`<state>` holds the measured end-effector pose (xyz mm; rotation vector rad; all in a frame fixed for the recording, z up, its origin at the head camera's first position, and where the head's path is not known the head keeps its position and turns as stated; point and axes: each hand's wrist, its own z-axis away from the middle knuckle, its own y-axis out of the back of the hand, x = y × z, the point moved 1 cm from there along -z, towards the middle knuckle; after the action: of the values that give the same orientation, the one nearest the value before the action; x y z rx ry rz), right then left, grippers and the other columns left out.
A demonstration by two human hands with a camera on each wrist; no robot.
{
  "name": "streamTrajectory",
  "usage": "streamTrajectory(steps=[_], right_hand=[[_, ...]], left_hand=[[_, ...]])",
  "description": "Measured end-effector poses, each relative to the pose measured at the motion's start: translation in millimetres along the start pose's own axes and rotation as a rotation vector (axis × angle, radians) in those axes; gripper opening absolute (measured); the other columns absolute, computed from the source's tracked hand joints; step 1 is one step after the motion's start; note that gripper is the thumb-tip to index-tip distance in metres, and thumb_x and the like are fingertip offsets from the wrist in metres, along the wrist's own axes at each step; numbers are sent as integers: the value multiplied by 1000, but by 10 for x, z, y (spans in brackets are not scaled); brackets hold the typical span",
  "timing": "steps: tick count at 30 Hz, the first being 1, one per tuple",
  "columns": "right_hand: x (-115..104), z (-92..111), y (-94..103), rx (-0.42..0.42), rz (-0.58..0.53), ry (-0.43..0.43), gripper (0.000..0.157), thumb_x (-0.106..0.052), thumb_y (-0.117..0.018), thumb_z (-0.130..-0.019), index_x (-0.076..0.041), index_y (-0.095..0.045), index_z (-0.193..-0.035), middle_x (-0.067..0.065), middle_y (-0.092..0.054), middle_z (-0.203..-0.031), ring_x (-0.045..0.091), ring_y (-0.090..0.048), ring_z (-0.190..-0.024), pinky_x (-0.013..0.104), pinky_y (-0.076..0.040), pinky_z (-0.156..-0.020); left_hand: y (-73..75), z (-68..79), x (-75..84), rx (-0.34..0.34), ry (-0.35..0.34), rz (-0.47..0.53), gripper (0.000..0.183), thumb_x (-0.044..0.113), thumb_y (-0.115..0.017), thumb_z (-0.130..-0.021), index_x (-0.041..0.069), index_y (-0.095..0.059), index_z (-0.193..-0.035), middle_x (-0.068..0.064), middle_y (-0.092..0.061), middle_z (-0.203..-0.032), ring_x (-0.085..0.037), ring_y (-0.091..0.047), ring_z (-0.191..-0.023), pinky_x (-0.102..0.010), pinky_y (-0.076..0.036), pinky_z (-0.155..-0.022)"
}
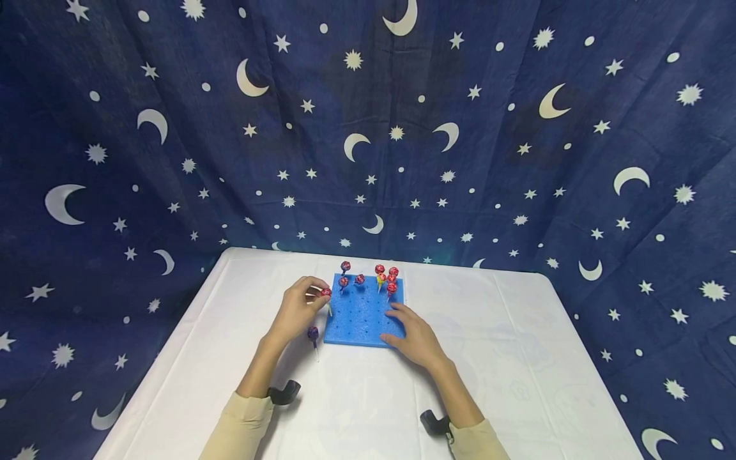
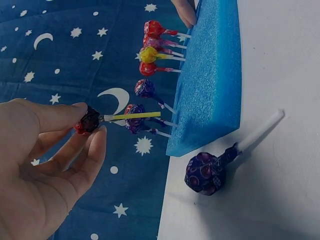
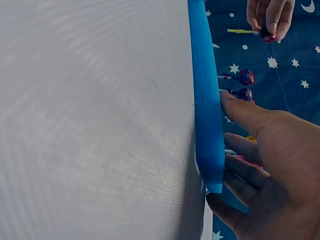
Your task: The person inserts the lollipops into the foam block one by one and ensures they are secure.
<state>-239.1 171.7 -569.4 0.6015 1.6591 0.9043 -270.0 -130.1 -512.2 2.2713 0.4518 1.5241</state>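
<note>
My left hand (image 1: 294,311) pinches the head of a lollipop (image 2: 87,121) with a dark red wrapper. Its yellow stick points toward the blue foam block (image 1: 358,322), above the block's left side. Rows of small holes cover the block's top. At its back left stand three purple lollipops (image 2: 144,88), and at the back right several red ones (image 1: 391,289) with a yellow lollipop (image 2: 148,54) among them. My right hand (image 1: 416,335) rests at the block's right edge, fingers spread and holding nothing. Another purple lollipop (image 2: 205,173) lies on the table, left of the block.
A white cloth covers the table (image 1: 506,358). Behind and at both sides hangs a dark blue curtain (image 1: 322,115) with moons and stars. Black wrist mounts (image 1: 284,393) sit at both sleeves.
</note>
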Motion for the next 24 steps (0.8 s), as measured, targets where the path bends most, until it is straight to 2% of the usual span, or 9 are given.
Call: streamTrajectory(steps=[19, 24], right_hand=[[-4, -2, -6, 16, 0, 3, 59, -45, -79, -92, -19, -64, -143, 3, -49, -160, 32, -42, -149, 57, -38, -119], [-2, -5, -11, 15, -3, 6, 59, -45, -79, -92, -20, -64, -143, 4, -49, -159, 32, -42, -149, 57, -38, -119]], left_hand=[[-107, -56, 56, 39, -96, 9, 19, 2, -79, -92, 12, -71, -107, -5, -63, -109, -22, -70, -100, -39, -63, -88], [-139, -69, 61, 35, -95, -8, 19, 4, -79, -92, 12, -72, -108, -4, -64, -110, -21, -70, -101, -38, -63, -88]])
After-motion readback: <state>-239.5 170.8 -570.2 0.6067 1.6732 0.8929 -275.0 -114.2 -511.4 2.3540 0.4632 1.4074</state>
